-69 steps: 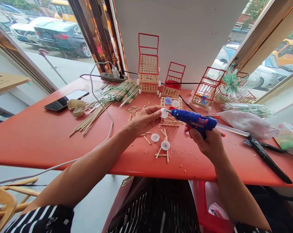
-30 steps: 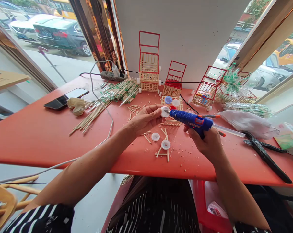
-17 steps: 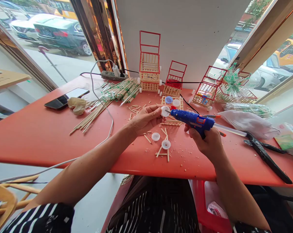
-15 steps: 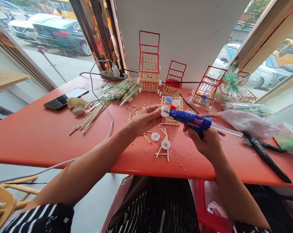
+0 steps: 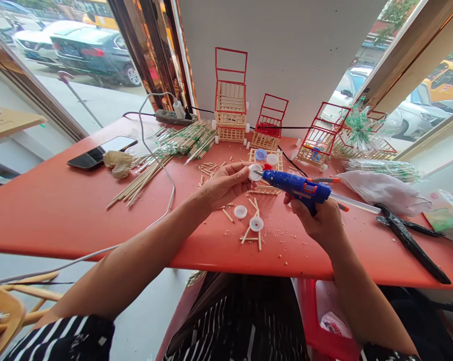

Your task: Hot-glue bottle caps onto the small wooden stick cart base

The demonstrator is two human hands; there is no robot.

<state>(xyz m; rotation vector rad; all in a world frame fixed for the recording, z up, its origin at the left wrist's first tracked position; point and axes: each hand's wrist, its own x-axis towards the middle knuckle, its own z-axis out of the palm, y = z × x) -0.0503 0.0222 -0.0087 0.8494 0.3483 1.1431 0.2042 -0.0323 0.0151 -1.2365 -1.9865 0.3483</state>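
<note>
Between the thumb and fingers of my left hand [image 5: 230,184] is a white bottle cap [image 5: 255,172], held up over the table. My right hand [image 5: 320,220] grips a blue hot glue gun [image 5: 290,183] by its handle. The gun's nozzle points left, at the cap's inside. A clear glue stick [image 5: 356,204] sticks out of the gun's back. Below my hands, one white cap [image 5: 240,212] lies on the table and another cap [image 5: 256,224] rests on a frame of short wooden sticks [image 5: 259,240].
Small stick carts [image 5: 231,100] with red handles stand along the wall. Bundled wooden sticks [image 5: 189,143], a phone [image 5: 102,152] and a grey cable [image 5: 173,185] lie left. On the right are a black tool [image 5: 414,245] and a plastic bag [image 5: 386,190]. Stick scraps litter the red table [image 5: 61,210].
The glue gun has shifted very slightly to the right with my right hand, its nozzle still at the cap. My left hand is almost unmoved.
</note>
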